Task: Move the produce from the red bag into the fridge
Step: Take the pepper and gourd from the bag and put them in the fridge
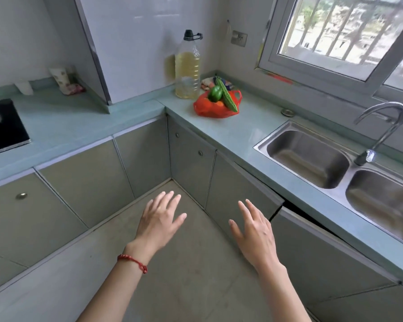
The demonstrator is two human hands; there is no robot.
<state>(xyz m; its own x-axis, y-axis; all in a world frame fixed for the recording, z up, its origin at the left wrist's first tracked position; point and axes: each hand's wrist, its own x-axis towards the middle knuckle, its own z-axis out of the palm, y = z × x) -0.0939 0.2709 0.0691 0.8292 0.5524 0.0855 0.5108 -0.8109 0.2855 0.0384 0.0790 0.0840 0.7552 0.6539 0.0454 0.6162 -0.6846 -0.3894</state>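
Red bag [213, 108] of produce [221, 95] sits on the counter [230, 133] as left hand [159, 219] and right hand [257, 233] hover empty, fingers spread.

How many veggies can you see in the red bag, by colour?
Green: 2, a round green one and a long bumpy gourd
Orange: 1, an orange piece only partly showing
Total: 3 visible in the red bag; more may be hidden.
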